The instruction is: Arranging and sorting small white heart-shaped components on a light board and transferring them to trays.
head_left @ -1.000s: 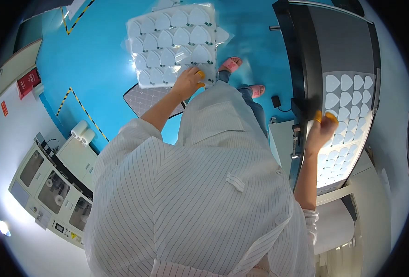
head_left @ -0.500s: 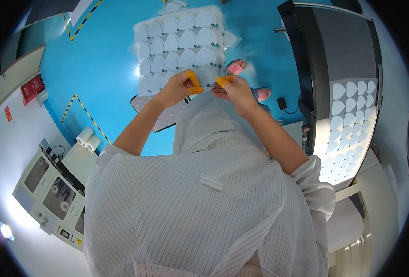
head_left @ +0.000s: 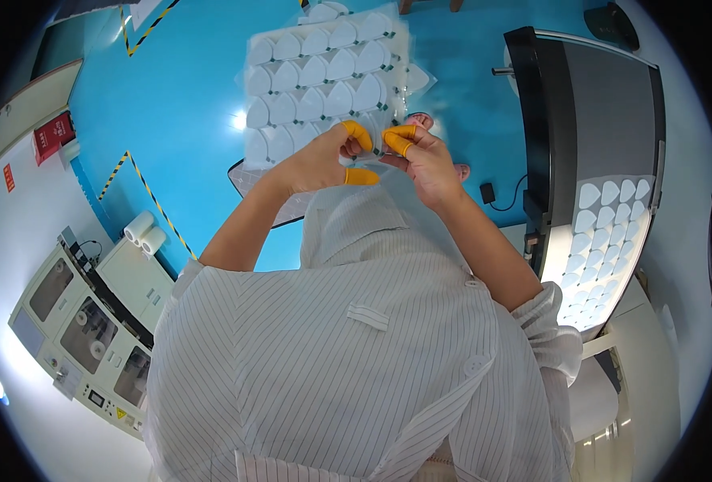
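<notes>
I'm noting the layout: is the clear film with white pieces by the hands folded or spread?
Spread: the film shows as one rectangle, its white pieces in rows, no fold visible.

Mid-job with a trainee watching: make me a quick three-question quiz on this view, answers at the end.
1. True or false: the left hand, wearing yellow fingertip covers, has its thumb and forefinger pressed together.

2. Where does the sloping, brightly lit panel with rows of pale teardrop-shaped pieces stand?
A) On the person's left
B) On the person's right
C) Behind the pink sandals, at the top of the picture

3. Fill in: the large, pale translucent sheet bears white teardrop-shaped pieces with small ____ tabs.

Key: 1. False, a gap separates them. 2. B. 3. Green.
</notes>
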`<state>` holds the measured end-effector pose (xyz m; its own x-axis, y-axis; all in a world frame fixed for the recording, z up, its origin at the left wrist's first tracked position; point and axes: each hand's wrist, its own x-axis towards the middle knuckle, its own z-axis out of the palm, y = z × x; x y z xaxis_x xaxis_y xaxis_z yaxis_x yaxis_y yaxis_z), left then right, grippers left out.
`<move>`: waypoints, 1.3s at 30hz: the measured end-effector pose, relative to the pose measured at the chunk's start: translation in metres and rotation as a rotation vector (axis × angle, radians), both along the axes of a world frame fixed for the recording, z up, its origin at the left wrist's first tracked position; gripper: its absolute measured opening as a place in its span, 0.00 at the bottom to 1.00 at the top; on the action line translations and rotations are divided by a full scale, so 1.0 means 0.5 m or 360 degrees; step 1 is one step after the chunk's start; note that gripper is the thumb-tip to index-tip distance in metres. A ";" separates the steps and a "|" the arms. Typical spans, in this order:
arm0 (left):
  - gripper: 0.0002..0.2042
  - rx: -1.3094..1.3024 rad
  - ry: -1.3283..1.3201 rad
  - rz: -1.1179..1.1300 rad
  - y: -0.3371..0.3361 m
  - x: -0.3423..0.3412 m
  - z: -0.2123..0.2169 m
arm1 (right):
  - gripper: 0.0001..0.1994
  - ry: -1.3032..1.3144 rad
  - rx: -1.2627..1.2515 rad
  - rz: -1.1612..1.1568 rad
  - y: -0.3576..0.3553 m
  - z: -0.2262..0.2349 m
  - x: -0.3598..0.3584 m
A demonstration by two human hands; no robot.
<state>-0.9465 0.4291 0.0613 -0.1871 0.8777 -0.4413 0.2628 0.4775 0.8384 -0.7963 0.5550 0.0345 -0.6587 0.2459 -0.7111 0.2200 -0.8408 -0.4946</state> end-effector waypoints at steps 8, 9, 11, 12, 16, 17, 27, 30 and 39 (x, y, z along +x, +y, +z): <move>0.12 -0.0487 -0.0110 0.0616 0.030 -0.034 -0.014 | 0.10 0.0173 0.0138 0.0133 -0.029 -0.007 -0.052; 0.11 -0.0476 -0.0272 0.0643 0.027 -0.042 -0.014 | 0.10 0.0173 0.0140 0.0130 -0.031 -0.010 -0.053; 0.10 -0.0513 -0.0311 0.0594 0.025 -0.058 -0.008 | 0.09 0.0131 0.0151 0.0224 -0.034 -0.014 -0.054; 0.09 -0.0549 -0.0352 0.0539 0.025 -0.065 -0.006 | 0.09 0.0130 0.0151 0.0228 -0.035 -0.017 -0.056; 0.12 -0.0422 -0.0361 0.0459 0.012 -0.105 -0.027 | 0.07 0.0054 0.0134 0.0163 -0.048 -0.017 -0.073; 0.12 -0.0320 -0.0381 0.0543 -0.001 -0.131 -0.036 | 0.07 0.0016 0.0145 0.0138 -0.051 -0.018 -0.075; 0.19 0.0924 -0.0481 0.1457 -0.145 -0.542 0.177 | 0.16 -0.0868 0.0402 0.0626 -0.004 -0.159 -0.033; 0.13 0.0564 0.0162 0.0883 -0.052 -0.466 0.302 | 0.37 -0.0491 0.1371 0.0636 0.019 -0.073 -0.121; 0.10 0.0611 0.0249 -0.0508 0.225 -0.083 0.370 | 0.23 0.0353 0.0754 -0.0030 0.144 0.352 -0.151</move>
